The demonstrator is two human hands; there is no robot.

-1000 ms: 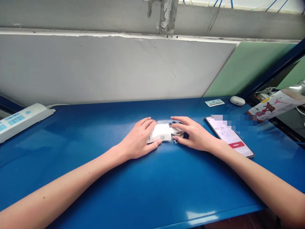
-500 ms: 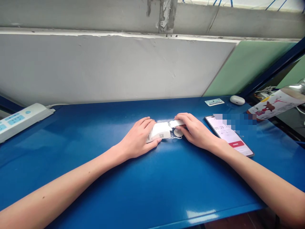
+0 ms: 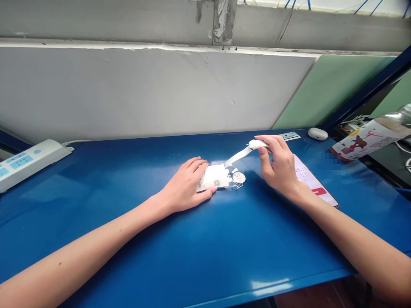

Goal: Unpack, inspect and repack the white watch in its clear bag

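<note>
My left hand holds a flat white tag down on the blue table, thumb along its near edge and fingers over its left part. Printed codes show on the tag. Raised to the right, my right hand pinches the thick, buckle-like end of a white strap between thumb and fingers. The strap slopes down to the tag's upper right corner; whether it is fastened there I cannot tell. A small round white disc with a bead chain lies at the tag's right end.
A phone lies partly behind my right wrist. Farther back are a small printed card and a white earbud case. A labelled bottle leans at the right, and a power strip sits at the left edge.
My right hand has risen up and to the right, drawing the strap out from the tag's right end. The disc and chain are now uncovered. My left hand stays in place.
</note>
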